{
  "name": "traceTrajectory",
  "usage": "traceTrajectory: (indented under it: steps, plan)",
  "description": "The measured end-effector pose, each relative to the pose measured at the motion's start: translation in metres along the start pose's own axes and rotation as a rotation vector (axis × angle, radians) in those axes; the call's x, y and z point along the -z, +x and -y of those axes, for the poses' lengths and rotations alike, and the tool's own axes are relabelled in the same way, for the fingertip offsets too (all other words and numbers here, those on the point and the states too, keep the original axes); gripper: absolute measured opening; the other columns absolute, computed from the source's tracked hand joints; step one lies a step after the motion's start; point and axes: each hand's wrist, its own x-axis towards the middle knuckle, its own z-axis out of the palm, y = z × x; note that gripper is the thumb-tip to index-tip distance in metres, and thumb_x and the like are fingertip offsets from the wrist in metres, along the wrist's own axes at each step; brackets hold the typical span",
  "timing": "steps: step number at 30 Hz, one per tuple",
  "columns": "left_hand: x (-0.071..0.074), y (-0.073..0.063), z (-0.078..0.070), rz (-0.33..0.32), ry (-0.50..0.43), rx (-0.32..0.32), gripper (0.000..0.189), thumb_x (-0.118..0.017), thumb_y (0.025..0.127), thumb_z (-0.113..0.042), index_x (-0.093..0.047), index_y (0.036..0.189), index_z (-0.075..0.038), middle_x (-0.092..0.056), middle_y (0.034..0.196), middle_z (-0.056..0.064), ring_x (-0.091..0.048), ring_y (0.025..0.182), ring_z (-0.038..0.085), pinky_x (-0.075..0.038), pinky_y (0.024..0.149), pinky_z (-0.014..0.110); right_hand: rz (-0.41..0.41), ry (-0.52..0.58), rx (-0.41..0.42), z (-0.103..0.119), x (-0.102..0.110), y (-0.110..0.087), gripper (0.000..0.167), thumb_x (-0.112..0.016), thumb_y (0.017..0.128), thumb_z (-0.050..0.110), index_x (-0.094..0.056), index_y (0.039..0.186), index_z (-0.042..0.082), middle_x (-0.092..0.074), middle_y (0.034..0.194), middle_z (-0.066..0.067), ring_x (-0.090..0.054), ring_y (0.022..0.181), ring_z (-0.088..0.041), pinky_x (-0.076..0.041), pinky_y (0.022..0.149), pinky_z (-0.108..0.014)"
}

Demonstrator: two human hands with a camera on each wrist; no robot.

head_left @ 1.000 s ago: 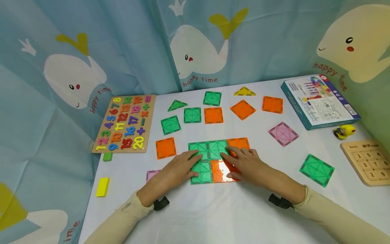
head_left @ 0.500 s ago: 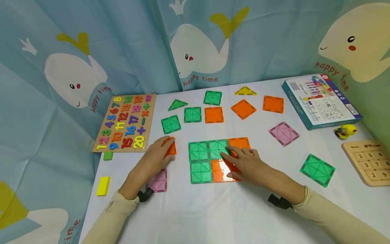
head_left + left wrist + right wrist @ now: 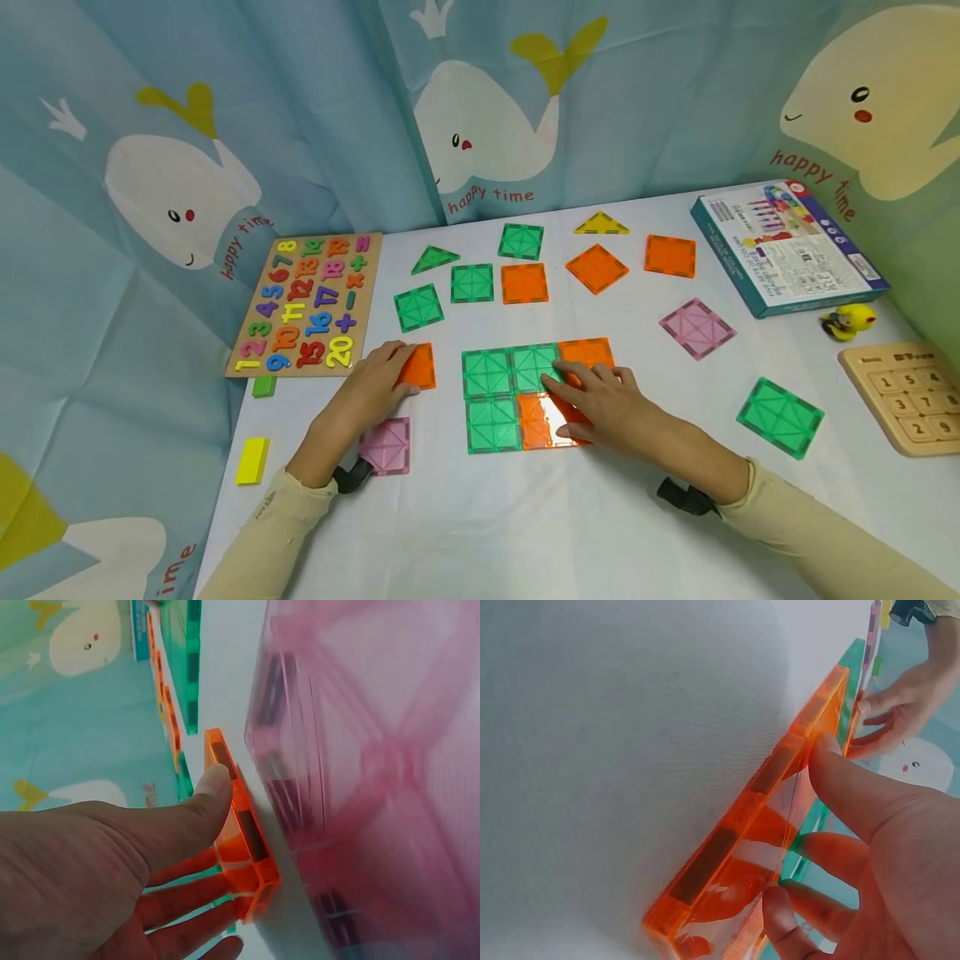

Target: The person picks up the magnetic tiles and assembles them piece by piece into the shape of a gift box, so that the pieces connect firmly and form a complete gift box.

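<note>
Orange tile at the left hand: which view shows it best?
Left wrist view: the orange tile is up close, one edge facing the camera, the left hand partly over it. The head view shows its right part; the hand hides the rest. The right wrist view gives a sliver at most.

- A curtain point(image 3: 315, 125) hung behind the table point(image 3: 525, 517).
- A number board point(image 3: 364, 292) lay far left, a box point(image 3: 795, 250) far right.
- A toy figure point(image 3: 849, 320) was before the box, a number tray point(image 3: 862, 371) before that.
- Mid-table lay a block of tiles point(image 3: 489, 373), the right hand point(image 3: 611, 408) on its right part.
- Left of it, the left hand point(image 3: 366, 383) held a single tile point(image 3: 423, 365).
- Loose tiles point(image 3: 525, 283) lay behind the block.
</note>
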Motion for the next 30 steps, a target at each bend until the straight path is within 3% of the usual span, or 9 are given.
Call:
traceTrajectory:
  steps: [6, 14, 22, 30]
  plan:
    - [-0.005, 0.000, -0.011, 0.036, -0.042, -0.046, 0.074, -0.072, 0.101, -0.031, -0.040, 0.162, -0.003, -0.045, 0.159, 0.018, -0.046, 0.145, 0.039, -0.038, 0.121, 0.057, -0.004, 0.003, 0.002, 0.000, 0.001, 0.000, 0.071, -0.078, 0.093, 0.049, -0.058, 0.152, 0.015, -0.052, 0.153, -0.016, -0.056, 0.116, -0.039, -0.048, 0.087, -0.058]
    - [-0.012, 0.003, -0.025, 0.036, -0.036, -0.103, 0.072, -0.072, 0.102, -0.032, -0.042, 0.160, -0.002, -0.046, 0.160, 0.017, -0.043, 0.149, 0.037, -0.035, 0.123, 0.055, -0.004, 0.018, 0.003, 0.001, 0.002, 0.001, 0.071, -0.079, 0.093, 0.048, -0.058, 0.152, 0.015, -0.052, 0.153, -0.016, -0.056, 0.116, -0.038, -0.048, 0.086, -0.057]
    - [-0.012, 0.000, -0.026, 0.049, -0.048, -0.084, 0.070, -0.070, 0.103, -0.032, -0.042, 0.161, -0.004, -0.042, 0.164, 0.016, -0.040, 0.152, 0.037, -0.033, 0.125, 0.055, 0.013, 0.018, -0.012, 0.000, 0.001, 0.001, 0.073, -0.078, 0.093, 0.049, -0.057, 0.153, 0.016, -0.051, 0.155, -0.016, -0.055, 0.117, -0.038, -0.047, 0.089, -0.058]
    - [-0.011, -0.019, -0.013, 0.011, -0.017, -0.034, 0.070, -0.074, 0.101, -0.028, -0.044, 0.159, -0.003, -0.042, 0.163, 0.019, -0.043, 0.149, 0.039, -0.039, 0.121, 0.057, 0.029, 0.027, -0.026, 0.000, 0.001, 0.002, 0.074, -0.079, 0.092, 0.050, -0.056, 0.154, 0.017, -0.050, 0.154, -0.016, -0.054, 0.116, -0.038, -0.046, 0.091, -0.059]
